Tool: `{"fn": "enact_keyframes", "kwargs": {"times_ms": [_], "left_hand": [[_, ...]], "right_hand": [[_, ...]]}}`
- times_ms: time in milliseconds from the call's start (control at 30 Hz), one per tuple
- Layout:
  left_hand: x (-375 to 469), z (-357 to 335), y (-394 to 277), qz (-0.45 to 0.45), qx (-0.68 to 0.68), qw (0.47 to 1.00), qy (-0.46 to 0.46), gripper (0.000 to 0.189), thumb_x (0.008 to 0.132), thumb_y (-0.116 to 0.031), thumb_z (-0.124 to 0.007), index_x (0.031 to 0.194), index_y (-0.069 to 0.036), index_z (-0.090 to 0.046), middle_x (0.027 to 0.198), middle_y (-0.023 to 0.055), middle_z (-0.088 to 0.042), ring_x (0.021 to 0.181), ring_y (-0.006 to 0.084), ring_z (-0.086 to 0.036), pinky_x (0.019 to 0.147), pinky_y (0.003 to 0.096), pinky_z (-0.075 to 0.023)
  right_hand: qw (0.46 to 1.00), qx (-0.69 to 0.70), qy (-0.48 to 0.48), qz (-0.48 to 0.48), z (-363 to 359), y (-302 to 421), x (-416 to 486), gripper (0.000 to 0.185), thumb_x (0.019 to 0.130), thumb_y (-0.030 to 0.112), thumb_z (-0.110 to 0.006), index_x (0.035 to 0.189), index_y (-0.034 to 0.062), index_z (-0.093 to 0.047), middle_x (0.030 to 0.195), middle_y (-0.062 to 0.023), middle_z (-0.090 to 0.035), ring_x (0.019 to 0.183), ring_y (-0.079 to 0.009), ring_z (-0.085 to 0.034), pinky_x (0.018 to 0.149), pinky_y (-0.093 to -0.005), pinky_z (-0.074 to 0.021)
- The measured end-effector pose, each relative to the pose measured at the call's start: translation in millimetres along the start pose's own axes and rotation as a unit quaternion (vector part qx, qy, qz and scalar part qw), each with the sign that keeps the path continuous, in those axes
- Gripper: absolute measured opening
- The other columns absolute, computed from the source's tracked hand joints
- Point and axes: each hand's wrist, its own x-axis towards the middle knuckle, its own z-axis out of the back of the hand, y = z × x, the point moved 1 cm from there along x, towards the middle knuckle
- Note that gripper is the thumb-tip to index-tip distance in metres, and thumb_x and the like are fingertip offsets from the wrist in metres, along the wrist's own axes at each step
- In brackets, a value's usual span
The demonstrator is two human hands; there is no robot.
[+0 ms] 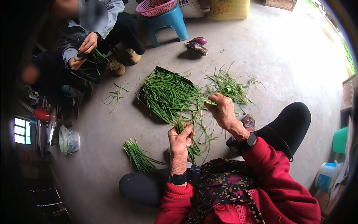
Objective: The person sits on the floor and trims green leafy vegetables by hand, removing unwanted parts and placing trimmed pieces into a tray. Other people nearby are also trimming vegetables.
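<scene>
My left hand [179, 138] is closed around a small bunch of green chives [180, 126], whose leaves hang down below the fist. To the right and a little farther off, my right hand [223, 109] pinches a few pale green stalks [209, 102] between thumb and fingers. Just beyond both hands, a dark shallow tray [175, 73] holds a thick heap of chives [167, 91]. Loose, tangled scraps [229, 86] lie on the floor past my right hand. A neat bundle of chives [138, 156] rests near my left knee.
Two eggplants [198, 46] lie beyond the tray, by a blue stool [166, 25] bearing a pink basket [156, 8]. At the upper left a person [88, 43] crouches, handling greens. Buckets stand at the left [73, 141] and right [325, 176]. A yellow sack [229, 9] sits behind.
</scene>
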Motion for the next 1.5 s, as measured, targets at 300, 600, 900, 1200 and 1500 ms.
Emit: {"fn": "enact_keyframes", "kwargs": {"times_ms": [300, 600, 900, 1200, 1500], "left_hand": [[-2.1, -0.4, -6.2, 0.071, -0.09, 0.992, 0.057, 0.016, 0.082, -0.019, -0.066, 0.088, -0.005, -0.06, 0.071, 0.0082, -0.06, 0.039, 0.0055, -0.036, 0.037, 0.0187, -0.0311], [0.5, -5.1, 0.9, -0.052, 0.071, 0.996, 0.003, 0.01, 0.08, -0.011, -0.065, 0.082, -0.001, -0.064, 0.067, 0.0075, -0.064, 0.038, 0.002, -0.036, 0.034, 0.0168, -0.0258], [-3.5, -3.3, -3.0, 0.035, -0.03, 0.997, 0.065, 0.01, 0.08, -0.013, -0.065, 0.079, -0.005, -0.06, 0.07, 0.0117, -0.061, 0.037, 0.0054, -0.038, 0.036, 0.018, -0.0303], [-4.0, -1.2, -5.3, 0.059, -0.099, 0.993, 0.034, 0.016, 0.08, -0.017, -0.066, 0.09, -0.005, -0.062, 0.07, 0.0099, -0.059, 0.039, 0.0074, -0.039, 0.038, 0.0189, -0.034], [-2.4, -1.7, -3.5, 0.056, -0.093, 0.992, 0.062, 0.014, 0.08, -0.016, -0.067, 0.087, -0.005, -0.061, 0.068, 0.0075, -0.06, 0.041, 0.0051, -0.039, 0.038, 0.0165, -0.0294]], "right_hand": [[0.817, 0.454, 0.275, -0.224, -0.2, 18.5, -5.9, 0.021, 0.08, 0.022, -0.07, 0.089, 0.0031, -0.067, 0.059, 0.007, -0.05, 0.049, -0.0005, -0.036, 0.042, -0.019, -0.0273], [0.878, 0.361, 0.205, -0.239, -12.7, 26.8, -13.7, 0.016, 0.082, 0.014, -0.065, 0.074, 0.0007, -0.063, 0.06, 0.0032, -0.053, 0.053, -0.0058, -0.042, 0.046, -0.0243, -0.0346], [0.825, 0.437, 0.102, -0.343, 0.4, 6.2, -1.9, 0.025, 0.088, 0.024, -0.058, 0.071, 0.005, -0.058, 0.055, 0.0047, -0.046, 0.043, -0.0042, -0.035, 0.039, -0.0221, -0.0259], [0.715, 0.562, 0.267, -0.319, -15.1, 27.6, -18.2, 0.022, 0.084, 0.021, -0.065, 0.093, 0.0017, -0.062, 0.057, 0.0055, -0.045, 0.044, -0.0024, -0.03, 0.04, -0.0199, -0.0194], [0.665, 0.622, 0.225, -0.347, -21.4, 26.5, -23.5, 0.02, 0.083, 0.021, -0.065, 0.087, 0.0017, -0.065, 0.063, 0.0007, -0.058, 0.042, -0.0025, -0.03, 0.039, -0.0202, -0.02]]}}
